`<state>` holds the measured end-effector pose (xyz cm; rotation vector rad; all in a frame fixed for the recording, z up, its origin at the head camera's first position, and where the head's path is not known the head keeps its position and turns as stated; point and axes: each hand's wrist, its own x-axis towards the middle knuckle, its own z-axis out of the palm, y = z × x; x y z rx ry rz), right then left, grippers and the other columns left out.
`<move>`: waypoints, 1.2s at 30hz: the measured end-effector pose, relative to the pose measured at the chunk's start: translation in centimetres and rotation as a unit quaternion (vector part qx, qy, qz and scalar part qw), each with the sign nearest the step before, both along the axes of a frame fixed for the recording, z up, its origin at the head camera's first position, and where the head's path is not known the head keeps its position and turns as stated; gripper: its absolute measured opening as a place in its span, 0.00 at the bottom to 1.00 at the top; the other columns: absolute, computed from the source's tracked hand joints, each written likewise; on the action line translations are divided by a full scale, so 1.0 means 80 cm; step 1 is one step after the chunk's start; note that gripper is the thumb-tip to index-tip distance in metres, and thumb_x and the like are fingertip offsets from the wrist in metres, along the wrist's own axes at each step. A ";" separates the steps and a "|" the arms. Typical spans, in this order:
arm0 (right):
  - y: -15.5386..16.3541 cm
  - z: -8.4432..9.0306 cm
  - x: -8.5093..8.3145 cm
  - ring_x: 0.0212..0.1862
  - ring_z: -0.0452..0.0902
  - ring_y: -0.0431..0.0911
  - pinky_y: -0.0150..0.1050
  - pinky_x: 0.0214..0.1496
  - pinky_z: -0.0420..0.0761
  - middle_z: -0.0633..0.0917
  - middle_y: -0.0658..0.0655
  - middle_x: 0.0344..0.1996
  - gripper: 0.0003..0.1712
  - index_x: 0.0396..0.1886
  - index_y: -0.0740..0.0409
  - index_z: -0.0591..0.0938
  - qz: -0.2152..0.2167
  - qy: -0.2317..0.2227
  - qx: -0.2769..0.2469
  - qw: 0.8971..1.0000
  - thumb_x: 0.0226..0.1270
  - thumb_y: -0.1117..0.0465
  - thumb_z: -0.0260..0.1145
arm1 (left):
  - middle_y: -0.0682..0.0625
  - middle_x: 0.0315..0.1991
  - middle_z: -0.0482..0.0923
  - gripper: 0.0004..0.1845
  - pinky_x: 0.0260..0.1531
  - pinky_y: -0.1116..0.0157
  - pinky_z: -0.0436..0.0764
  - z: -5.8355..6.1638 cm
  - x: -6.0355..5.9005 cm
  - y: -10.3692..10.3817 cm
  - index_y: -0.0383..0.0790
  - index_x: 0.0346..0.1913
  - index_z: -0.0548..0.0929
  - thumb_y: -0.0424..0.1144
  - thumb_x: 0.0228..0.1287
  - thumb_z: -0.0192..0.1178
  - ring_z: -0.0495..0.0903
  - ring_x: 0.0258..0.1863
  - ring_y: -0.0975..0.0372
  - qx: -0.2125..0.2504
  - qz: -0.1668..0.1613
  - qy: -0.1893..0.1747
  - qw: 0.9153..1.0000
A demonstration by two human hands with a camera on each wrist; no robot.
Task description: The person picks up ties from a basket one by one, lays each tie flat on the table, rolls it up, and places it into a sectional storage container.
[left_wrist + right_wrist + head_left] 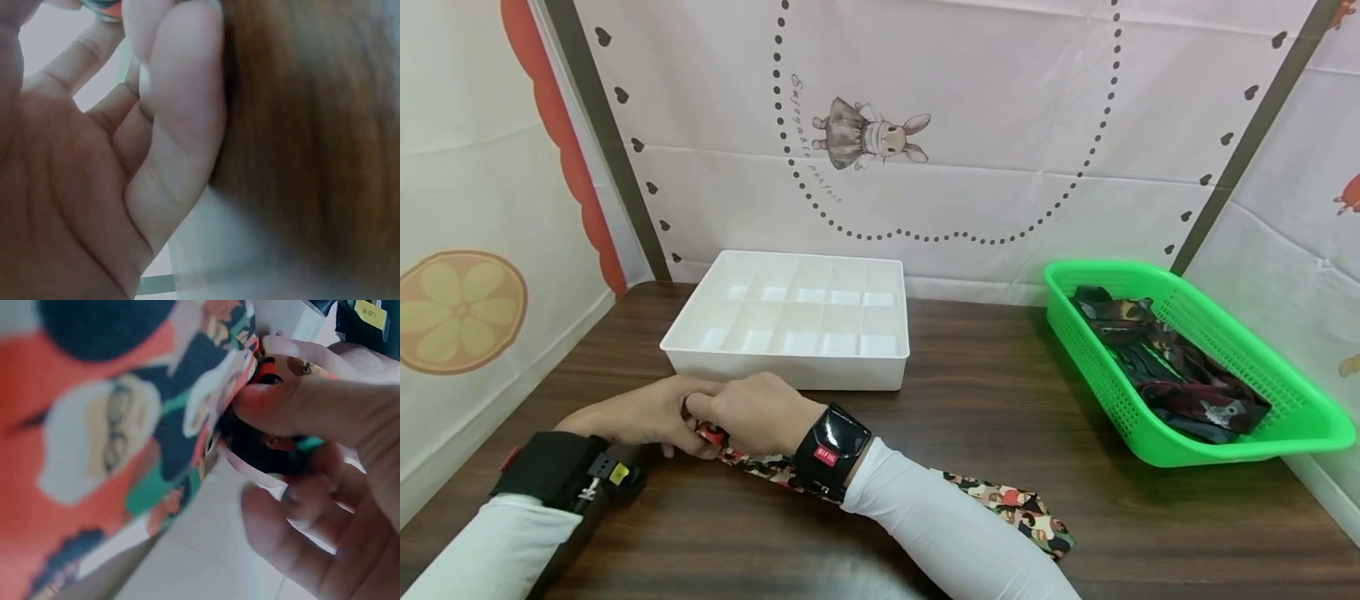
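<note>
A long necktie [1015, 508] patterned with small cartoon faces in red, green, black and white lies slantwise on the table, partly hidden under the right forearm. My left hand [647, 414] and right hand [752, 412] meet at its left end, just in front of a white tray. In the right wrist view, the thumb and fingers of the right hand [312, 425] pinch a bunched, rounded part of the fabric. The left hand [81, 187] has its fingers bent around the same end, and only a scrap of the pattern shows at its fingertips.
The white tray [790, 368], divided into several compartments, stands near the back wall. To the right, a green basket [1112, 417] holds several dark folded items [1202, 392]. Printed cloth [985, 108] hangs at the back and sides of the brown table [970, 400].
</note>
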<state>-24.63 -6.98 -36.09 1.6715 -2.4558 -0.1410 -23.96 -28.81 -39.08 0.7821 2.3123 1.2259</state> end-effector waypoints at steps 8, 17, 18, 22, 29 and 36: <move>0.000 0.007 -0.004 0.35 0.77 0.34 0.32 0.35 0.78 0.80 0.39 0.30 0.13 0.51 0.41 0.85 -0.016 -0.055 0.029 0.998 0.68 0.56 0.75 | 0.44 0.36 0.83 0.31 0.16 0.60 0.82 0.002 0.001 0.001 0.36 0.65 0.78 0.30 0.59 0.75 0.80 0.21 0.60 -0.018 0.026 -0.003 0.999; 0.005 0.003 -0.009 0.33 0.76 0.36 0.33 0.34 0.77 0.80 0.40 0.29 0.17 0.53 0.45 0.81 -0.003 -0.056 0.008 0.998 0.67 0.58 0.76 | 0.44 0.33 0.82 0.29 0.15 0.59 0.82 0.000 0.001 0.002 0.36 0.64 0.79 0.35 0.61 0.77 0.80 0.20 0.59 -0.028 0.034 0.006 0.999; 0.005 0.005 -0.008 0.34 0.76 0.35 0.33 0.34 0.77 0.80 0.40 0.29 0.19 0.55 0.44 0.81 -0.007 -0.067 0.016 0.998 0.68 0.58 0.76 | 0.44 0.34 0.83 0.31 0.15 0.59 0.82 0.001 0.001 0.003 0.36 0.66 0.79 0.35 0.61 0.77 0.81 0.20 0.59 -0.029 0.034 0.003 0.999; 0.005 0.009 -0.009 0.36 0.75 0.35 0.33 0.36 0.77 0.80 0.40 0.31 0.22 0.60 0.37 0.84 -0.013 -0.082 0.035 0.996 0.69 0.58 0.75 | 0.45 0.36 0.85 0.33 0.16 0.61 0.82 0.003 0.000 0.003 0.35 0.69 0.76 0.34 0.61 0.77 0.81 0.21 0.59 -0.028 0.032 -0.003 0.999; 0.006 0.002 -0.011 0.33 0.77 0.36 0.32 0.35 0.78 0.80 0.41 0.29 0.15 0.49 0.46 0.82 0.010 -0.011 -0.006 1.000 0.67 0.55 0.78 | 0.47 0.30 0.81 0.33 0.15 0.60 0.82 -0.001 0.001 0.000 0.36 0.70 0.74 0.32 0.63 0.74 0.79 0.19 0.62 -0.004 0.015 0.002 1.000; 0.003 0.005 -0.008 0.37 0.75 0.34 0.31 0.35 0.78 0.82 0.40 0.34 0.18 0.56 0.42 0.84 0.009 -0.056 0.012 0.998 0.69 0.56 0.75 | 0.44 0.39 0.84 0.34 0.16 0.61 0.82 0.000 0.002 0.001 0.37 0.69 0.75 0.32 0.61 0.76 0.80 0.21 0.60 -0.008 0.025 -0.010 1.000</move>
